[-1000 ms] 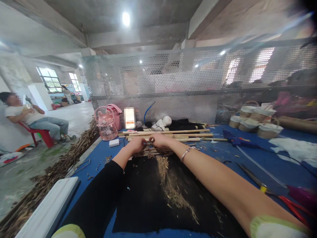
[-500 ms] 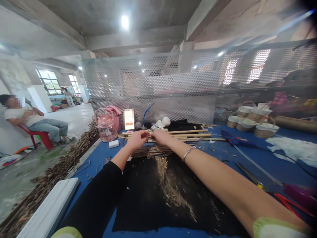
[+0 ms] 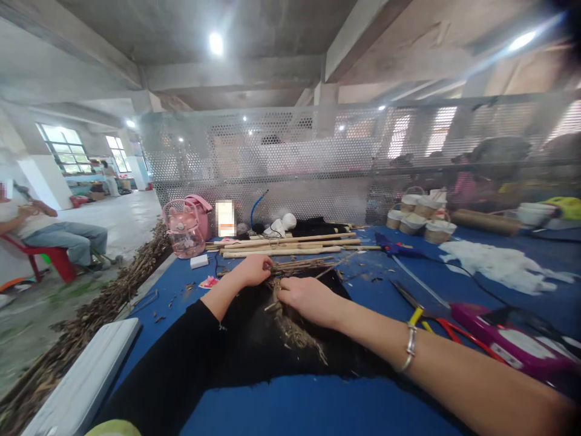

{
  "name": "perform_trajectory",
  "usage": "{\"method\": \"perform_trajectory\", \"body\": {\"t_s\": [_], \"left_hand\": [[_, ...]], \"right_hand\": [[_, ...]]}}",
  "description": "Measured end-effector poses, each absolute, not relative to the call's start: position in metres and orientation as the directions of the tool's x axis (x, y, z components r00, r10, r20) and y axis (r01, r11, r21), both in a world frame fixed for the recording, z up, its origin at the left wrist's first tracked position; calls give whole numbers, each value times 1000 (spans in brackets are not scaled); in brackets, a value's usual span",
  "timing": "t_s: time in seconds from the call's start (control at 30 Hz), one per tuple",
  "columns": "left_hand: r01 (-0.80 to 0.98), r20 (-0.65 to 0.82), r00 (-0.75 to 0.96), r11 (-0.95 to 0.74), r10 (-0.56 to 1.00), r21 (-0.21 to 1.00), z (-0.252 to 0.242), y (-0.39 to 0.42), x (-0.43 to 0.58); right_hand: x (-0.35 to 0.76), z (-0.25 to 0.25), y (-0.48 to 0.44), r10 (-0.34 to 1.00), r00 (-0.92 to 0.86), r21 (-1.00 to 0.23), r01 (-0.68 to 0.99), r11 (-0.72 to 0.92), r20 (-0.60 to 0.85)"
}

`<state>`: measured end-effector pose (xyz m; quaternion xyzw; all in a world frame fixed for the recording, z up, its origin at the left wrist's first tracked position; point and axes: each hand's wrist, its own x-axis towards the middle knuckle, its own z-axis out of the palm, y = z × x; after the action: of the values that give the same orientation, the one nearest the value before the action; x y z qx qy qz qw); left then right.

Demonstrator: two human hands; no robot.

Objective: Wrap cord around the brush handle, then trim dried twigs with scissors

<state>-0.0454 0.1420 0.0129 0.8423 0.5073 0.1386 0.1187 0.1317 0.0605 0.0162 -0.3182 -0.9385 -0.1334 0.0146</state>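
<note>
My left hand (image 3: 254, 270) is closed around the left end of a loose bundle of thin dry stems (image 3: 308, 264), its fingertips partly hidden. Closer to me, my right hand (image 3: 311, 301) is curled shut on dry stems; a short end pokes out at its left, while a longer stem slants away to the upper right. Beneath both hands lies a black cloth (image 3: 245, 357) on the blue table (image 3: 254, 412). Frayed dry fibres (image 3: 302, 339) are scattered over the cloth just below my right hand.
Behind the stems lie pale wooden sticks (image 3: 290, 243). A pink bottle (image 3: 185, 233) and a white adapter (image 3: 198, 261) stand left. Scissors (image 3: 411, 300), a purple device (image 3: 508, 339), white cloth (image 3: 503, 266) and small baskets (image 3: 422, 218) are right. A person (image 3: 68, 233) sits far left.
Both hands have come back from the pale sticks toward me, the right one farther and lower. The black cloth's near edge now lies farther from me. My view has turned slightly right.
</note>
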Motion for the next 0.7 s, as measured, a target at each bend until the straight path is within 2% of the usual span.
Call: {"method": "perform_trajectory", "body": {"t_s": [0.07,0.17,0.27,0.33,0.4,0.53,0.63,0.7], "left_hand": [[856,151,413,-439,898,272,14,132,-49],[907,144,359,-381,922,180,15,117,-61],[954,82,272,-280,959,107,7,101,-76],[957,73,254,-261,965,123,-3,89,-83],[952,144,242,-263,960,158,-13,78,-87],[937,310,243,-305,919,172,-23,66,-79],[910,300,296,-363,907,200,-23,70,-66],[857,271,368,-438,889,271,-22,75,-59]], "right_hand": [[136,7,50,610,-780,209,625,752,137],[148,10,47,668,-712,101,697,710,216],[165,20,56,816,-485,-29,854,519,315],[177,21,63,913,-318,-93,932,350,256],[186,14,67,950,-236,-110,959,262,207],[190,-7,64,933,-333,-78,935,346,139],[188,-15,61,927,-341,-53,934,353,157],[188,-15,61,926,-331,-45,938,343,181]]}}
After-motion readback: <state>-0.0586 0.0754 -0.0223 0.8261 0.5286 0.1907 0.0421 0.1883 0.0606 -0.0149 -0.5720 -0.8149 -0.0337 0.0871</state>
